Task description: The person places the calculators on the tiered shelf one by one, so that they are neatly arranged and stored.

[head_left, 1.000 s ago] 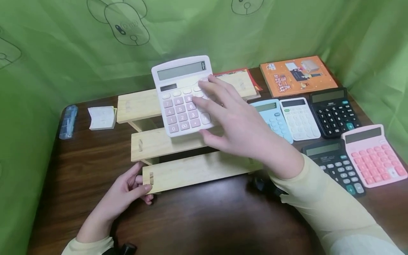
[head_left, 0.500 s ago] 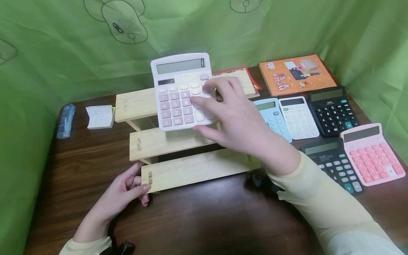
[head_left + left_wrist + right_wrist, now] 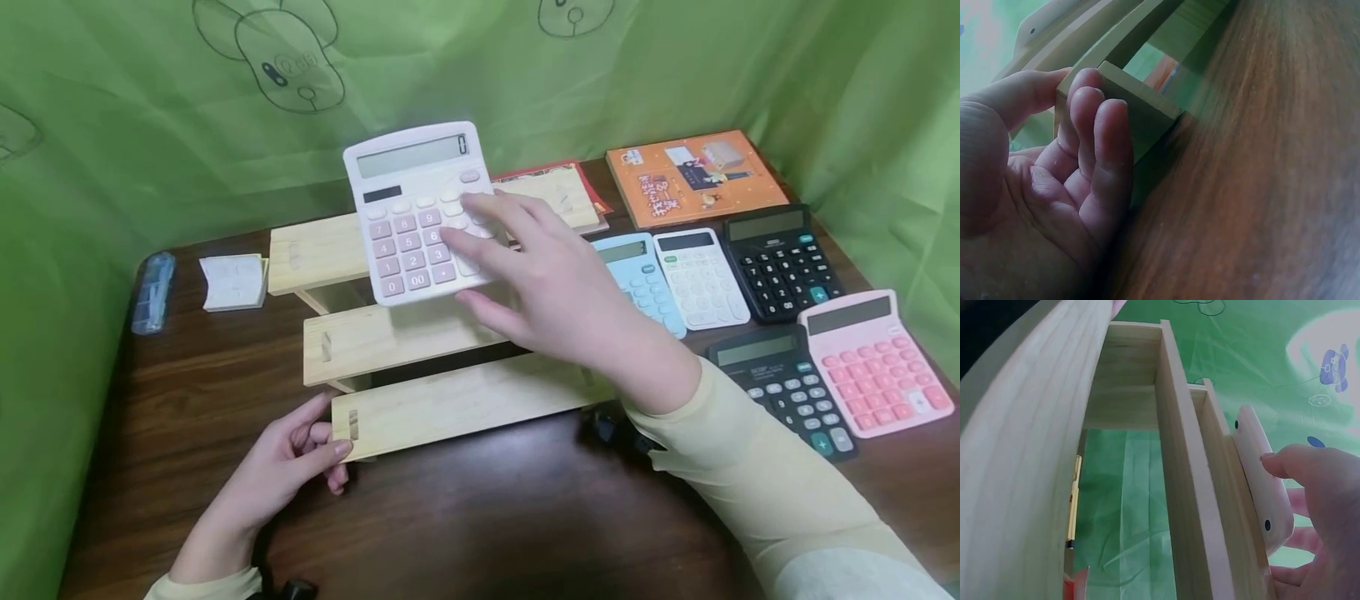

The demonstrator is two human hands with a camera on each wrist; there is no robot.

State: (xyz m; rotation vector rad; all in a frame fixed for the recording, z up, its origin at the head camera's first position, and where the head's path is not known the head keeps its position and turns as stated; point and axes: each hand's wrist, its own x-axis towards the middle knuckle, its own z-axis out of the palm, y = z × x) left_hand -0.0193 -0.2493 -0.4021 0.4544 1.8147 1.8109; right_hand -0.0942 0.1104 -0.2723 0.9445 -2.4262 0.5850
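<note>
A white calculator (image 3: 411, 233) with pinkish number keys and a 0 on its display is over the upper steps of a three-step wooden rack (image 3: 472, 400). My right hand (image 3: 555, 283) holds it by its right side, fingers over the keys and thumb at its lower edge. In the right wrist view the calculator (image 3: 1263, 478) appears edge-on against the rack, and the thumb touches its edge. My left hand (image 3: 288, 454) grips the left end of the lowest step, thumb on top. In the left wrist view, that hand's (image 3: 1054, 162) other fingers curl beside the wooden end.
Blue (image 3: 648, 283), white (image 3: 701, 279), black (image 3: 783, 262), dark grey (image 3: 780, 383) and pink (image 3: 877, 362) calculators lie at the right. An orange book (image 3: 693, 179) is behind them. A paper pad (image 3: 232, 283) and a clear blue object (image 3: 153, 292) are at the left.
The right hand and white calculator have shifted slightly left and up in the head view. The left hand keeps its grip on the rack's lowest step.
</note>
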